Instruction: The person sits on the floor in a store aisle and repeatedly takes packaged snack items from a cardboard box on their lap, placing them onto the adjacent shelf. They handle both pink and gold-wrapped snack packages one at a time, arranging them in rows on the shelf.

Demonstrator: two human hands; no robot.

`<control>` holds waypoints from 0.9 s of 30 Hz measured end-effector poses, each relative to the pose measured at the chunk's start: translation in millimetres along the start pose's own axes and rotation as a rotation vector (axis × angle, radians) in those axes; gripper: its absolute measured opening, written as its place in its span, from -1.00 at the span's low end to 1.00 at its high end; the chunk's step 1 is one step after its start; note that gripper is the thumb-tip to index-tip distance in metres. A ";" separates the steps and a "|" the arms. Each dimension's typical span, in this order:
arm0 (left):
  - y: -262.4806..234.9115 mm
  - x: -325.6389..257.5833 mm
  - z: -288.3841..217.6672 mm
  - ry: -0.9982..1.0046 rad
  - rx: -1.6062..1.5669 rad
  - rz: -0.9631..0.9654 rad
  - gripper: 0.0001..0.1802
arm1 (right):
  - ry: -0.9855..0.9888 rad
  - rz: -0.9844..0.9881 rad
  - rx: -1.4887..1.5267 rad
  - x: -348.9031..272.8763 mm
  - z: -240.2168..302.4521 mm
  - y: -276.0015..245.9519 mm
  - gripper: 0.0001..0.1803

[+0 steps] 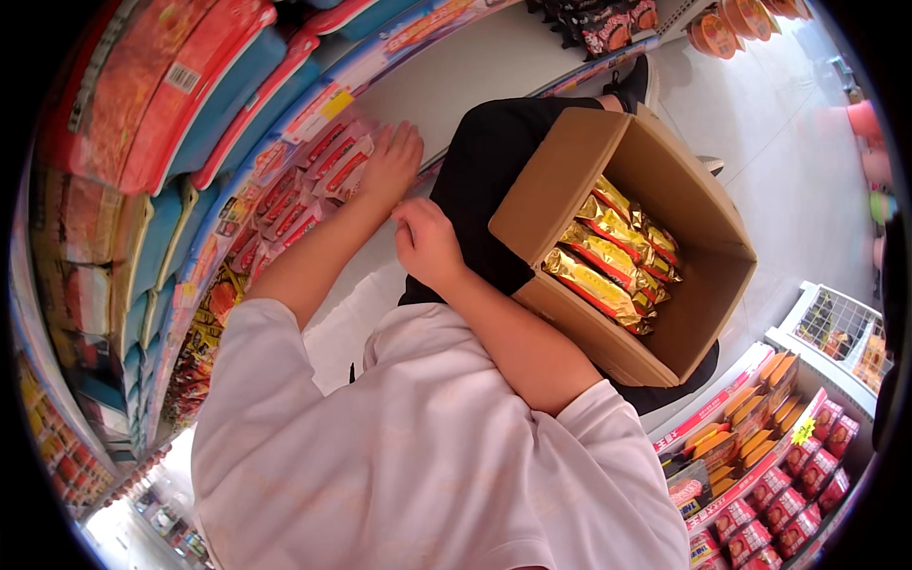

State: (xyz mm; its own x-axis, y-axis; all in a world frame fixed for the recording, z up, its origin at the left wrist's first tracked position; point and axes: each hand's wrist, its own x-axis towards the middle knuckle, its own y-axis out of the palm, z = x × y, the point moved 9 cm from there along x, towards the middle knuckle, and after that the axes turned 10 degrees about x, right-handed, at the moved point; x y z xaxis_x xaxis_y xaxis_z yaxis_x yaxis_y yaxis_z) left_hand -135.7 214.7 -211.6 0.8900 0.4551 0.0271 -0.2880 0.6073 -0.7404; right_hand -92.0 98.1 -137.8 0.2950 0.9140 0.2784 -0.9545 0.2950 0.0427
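Note:
My left hand (391, 163) reaches onto the lower shelf at the left. Its fingers are stretched out, lying beside the end of a row of pink-and-red snack packets (344, 169) and close against the nearest ones. Just nearer to me, my right hand (429, 242) is curled into a loose fist by my knee, with nothing showing in it. An open cardboard box (560, 180) leans tilted over my right leg. Inside lie several gold-and-red wrapped packets (608, 252), grouped toward its left side. Neither hand touches the box.
Upper shelves at the left hold large red-and-blue packages (204, 90) above my left forearm. Black bags (608, 24) sit at the shelf's far end. Orange-lidded bowls (717, 33) stand far right. A display of red cups (784, 508) is at the lower right, with a white wire basket (836, 328) beyond.

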 end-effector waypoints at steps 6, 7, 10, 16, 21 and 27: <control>103.8 13.2 -6.2 0.038 0.203 0.674 -0.55 | 0.033 0.007 -0.018 3.5 -14.7 -1.8 -0.85; 112.8 8.8 -4.2 0.024 0.179 0.769 -0.56 | 0.046 0.012 -0.020 3.1 -17.1 -2.1 -0.85; 128.4 -8.5 -0.4 0.024 0.163 0.838 -0.55 | 0.101 0.059 -0.014 3.9 -20.7 2.0 -0.89; 118.0 -12.7 -5.9 0.062 0.241 0.746 -0.50 | 0.102 0.094 -0.013 6.4 -20.1 3.0 -0.91; 73.2 18.0 6.4 0.100 0.094 0.797 -0.42 | 0.030 0.050 -0.027 5.8 -14.4 -3.7 -0.89; 104.1 49.0 54.6 -0.085 0.075 1.047 -0.20 | 0.062 0.124 -0.102 3.8 -13.3 -2.6 -0.89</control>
State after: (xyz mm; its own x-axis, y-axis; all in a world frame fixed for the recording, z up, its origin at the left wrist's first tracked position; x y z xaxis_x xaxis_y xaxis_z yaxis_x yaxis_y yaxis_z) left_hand -141.3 335.8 -250.7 0.1574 0.8186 -0.5523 -0.9225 -0.0778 -0.3781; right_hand -87.9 104.5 -149.6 0.1806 0.9596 0.2159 -0.9753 0.2031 -0.0866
